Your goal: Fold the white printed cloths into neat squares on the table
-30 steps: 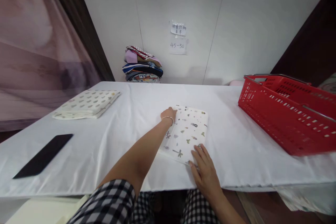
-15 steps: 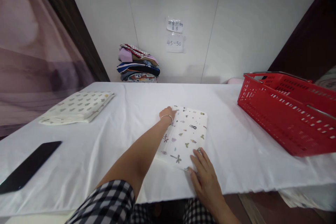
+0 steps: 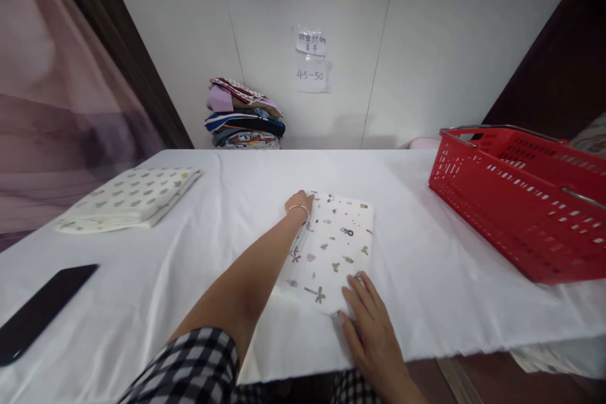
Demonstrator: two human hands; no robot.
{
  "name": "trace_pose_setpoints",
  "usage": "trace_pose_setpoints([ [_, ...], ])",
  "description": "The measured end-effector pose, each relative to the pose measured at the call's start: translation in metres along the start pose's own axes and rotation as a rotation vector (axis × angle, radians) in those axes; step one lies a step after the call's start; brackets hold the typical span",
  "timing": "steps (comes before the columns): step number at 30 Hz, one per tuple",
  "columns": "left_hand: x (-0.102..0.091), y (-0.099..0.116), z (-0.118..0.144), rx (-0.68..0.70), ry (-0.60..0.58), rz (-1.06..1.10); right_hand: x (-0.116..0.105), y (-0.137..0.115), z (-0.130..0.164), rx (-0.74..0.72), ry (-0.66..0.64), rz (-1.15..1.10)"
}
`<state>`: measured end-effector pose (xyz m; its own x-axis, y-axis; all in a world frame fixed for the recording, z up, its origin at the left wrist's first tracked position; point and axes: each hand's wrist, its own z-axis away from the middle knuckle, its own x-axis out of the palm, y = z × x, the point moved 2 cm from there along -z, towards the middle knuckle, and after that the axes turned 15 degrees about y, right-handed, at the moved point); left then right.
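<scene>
In front of me a folded white cloth printed with small plants and figures lies flat on the white-covered table. My left hand, with a bracelet at the wrist, is closed at the cloth's far left corner; its fingertips are partly hidden there. My right hand rests at the near right corner, thumb and fingers apart, fingertips touching the cloth's edge. To the left lies another folded white cloth with grey-green motifs, and nobody's hand is on it.
A red plastic basket with metal handles stands on the right of the table. A black phone lies at the near left. Behind the far edge rises a stack of folded textiles. Paper notes hang on the wall.
My view has shifted slightly. Both hands stay at the same corners of the printed cloth, and its fold looks unchanged.
</scene>
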<state>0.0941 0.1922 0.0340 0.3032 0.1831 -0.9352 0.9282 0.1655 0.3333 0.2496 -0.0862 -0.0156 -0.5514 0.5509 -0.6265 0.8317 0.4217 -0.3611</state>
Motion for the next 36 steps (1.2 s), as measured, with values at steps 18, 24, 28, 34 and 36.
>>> trace_pose_setpoints([
  [18,0.009,-0.004,-0.018,-0.055,-0.036,0.002,-0.002,-0.001,0.001,0.047,-0.044,-0.045],
  [24,-0.004,-0.003,-0.012,-0.022,0.007,0.036,-0.001,0.000,0.000,0.050,-0.028,-0.058],
  [28,-0.008,0.006,0.018,0.406,0.128,0.008,-0.001,0.000,0.000,0.033,-0.028,-0.042],
  [34,0.010,-0.013,0.044,0.529,-0.057,-0.112,-0.001,-0.001,0.000,-0.008,-0.015,-0.030],
  [36,0.012,-0.018,0.041,0.494,-0.082,-0.090,-0.002,-0.001,0.000,-0.018,-0.001,-0.033],
])
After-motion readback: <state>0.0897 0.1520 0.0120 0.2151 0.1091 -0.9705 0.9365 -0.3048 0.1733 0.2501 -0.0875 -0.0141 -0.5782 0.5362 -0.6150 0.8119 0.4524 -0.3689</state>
